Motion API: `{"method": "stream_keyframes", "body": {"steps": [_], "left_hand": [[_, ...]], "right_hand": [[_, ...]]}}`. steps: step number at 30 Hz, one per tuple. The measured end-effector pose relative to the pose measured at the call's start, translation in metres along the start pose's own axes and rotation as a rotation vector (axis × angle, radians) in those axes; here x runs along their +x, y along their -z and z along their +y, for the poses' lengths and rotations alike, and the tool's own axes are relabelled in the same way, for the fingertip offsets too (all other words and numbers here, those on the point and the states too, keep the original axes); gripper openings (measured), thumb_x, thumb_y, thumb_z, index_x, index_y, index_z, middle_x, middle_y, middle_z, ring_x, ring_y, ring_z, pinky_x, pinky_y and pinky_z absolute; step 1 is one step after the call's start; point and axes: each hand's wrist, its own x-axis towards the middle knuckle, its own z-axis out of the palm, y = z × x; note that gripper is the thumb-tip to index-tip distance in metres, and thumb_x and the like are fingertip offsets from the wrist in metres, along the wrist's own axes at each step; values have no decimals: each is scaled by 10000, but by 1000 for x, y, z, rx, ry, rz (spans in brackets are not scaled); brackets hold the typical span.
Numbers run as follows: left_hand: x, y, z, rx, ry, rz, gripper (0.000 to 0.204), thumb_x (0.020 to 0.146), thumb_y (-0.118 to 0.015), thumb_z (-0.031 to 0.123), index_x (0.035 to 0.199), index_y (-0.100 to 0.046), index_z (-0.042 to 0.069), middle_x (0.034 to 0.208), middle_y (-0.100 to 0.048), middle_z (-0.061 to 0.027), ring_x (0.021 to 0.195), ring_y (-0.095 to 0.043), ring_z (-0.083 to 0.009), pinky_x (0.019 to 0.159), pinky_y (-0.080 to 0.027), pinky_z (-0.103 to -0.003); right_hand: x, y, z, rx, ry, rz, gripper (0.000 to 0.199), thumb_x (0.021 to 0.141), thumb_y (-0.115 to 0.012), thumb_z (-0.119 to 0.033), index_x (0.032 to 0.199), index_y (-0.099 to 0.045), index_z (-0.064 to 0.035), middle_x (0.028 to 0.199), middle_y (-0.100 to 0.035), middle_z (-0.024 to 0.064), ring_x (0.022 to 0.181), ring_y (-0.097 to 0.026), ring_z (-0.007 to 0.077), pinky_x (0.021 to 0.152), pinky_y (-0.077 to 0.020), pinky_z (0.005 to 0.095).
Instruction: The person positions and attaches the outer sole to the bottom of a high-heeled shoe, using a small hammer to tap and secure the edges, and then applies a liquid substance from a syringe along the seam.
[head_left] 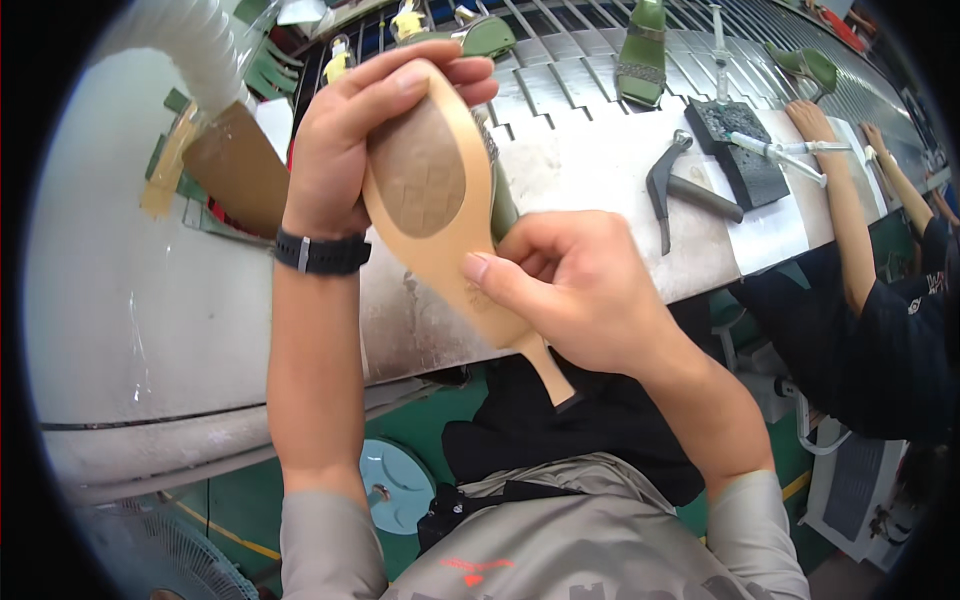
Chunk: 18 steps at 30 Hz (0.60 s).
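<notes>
Both my hands hold a high-heeled shoe (440,215), its tan sole turned up toward me and its slim heel pointing down to the right. A darker brown patch covers the forefoot of the sole. My left hand (335,145), with a black band at the wrist, wraps round the toe end, fingers over the tip. On the arch side, my right hand (590,285) grips the shoe with its thumb pressed flat on the sole. Only a little of the green upper and a sparkly strap shows behind the sole; the rest is hidden.
Right of the shoe lie a hammer (680,190) and a black block (740,150) with syringes (780,155). Green shoes (642,60) sit on the slatted conveyor (560,75). A co-worker's arm (840,190) reaches in from the right. A translucent hose (195,50) hangs at the left.
</notes>
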Motion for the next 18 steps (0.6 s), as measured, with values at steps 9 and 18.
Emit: {"method": "stream_keyframes", "body": {"steps": [9, 18], "left_hand": [[9, -56, -32, -263, 10, -93, 653, 1142, -452, 532, 1401, -657, -32, 1485, -633, -159, 1296, -631, -207, 1105, -489, -364], [-87, -71, -137, -72, 104, 677, 712, 1171, -302, 540, 1238, -704, -43, 1187, -739, -167, 1180, -671, -211, 1079, -486, -359]], "right_hand": [[36, 83, -28, 119, 221, 6, 540, 892, -851, -303, 1240, -673, 71, 912, -764, 99, 760, -727, 145, 666, -587, 284], [-110, 70, 88, 925, -145, 222, 583, 992, -695, -252, 1442, -516, 73, 1284, -709, 207, 1123, -744, 290, 934, -643, 412]]}}
